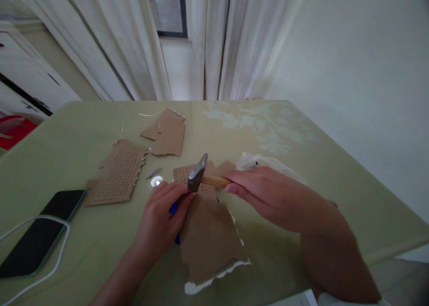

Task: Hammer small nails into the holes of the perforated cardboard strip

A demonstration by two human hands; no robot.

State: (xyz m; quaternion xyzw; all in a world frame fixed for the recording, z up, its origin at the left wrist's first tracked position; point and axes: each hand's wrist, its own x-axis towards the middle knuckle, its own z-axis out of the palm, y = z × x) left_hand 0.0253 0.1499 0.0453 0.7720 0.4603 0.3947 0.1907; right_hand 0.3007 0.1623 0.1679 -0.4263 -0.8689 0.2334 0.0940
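My right hand (264, 192) is closed round the wooden handle of a small hammer (198, 174). The dark metal head is over the fingertips of my left hand (164, 207), which are pinched together at the edge of a torn brown cardboard piece (214, 239). Whatever those fingertips hold is hidden or too small to make out. Rows of small holes dot the cardboard's far part (182, 174), beyond the hammer head. Bits of a blue object (173, 208) show from beneath the cardboard, next to my left hand.
Left of my hands lie a hole-punched cardboard sheet (117, 174), several thin metal nails or pins (154, 173) and a shiny round disc (156, 181). A phone (40, 234) with a white cable (65, 239) is nearer. Cardboard scraps (169, 136) and a clear plastic bag (250, 161) lie farther back.
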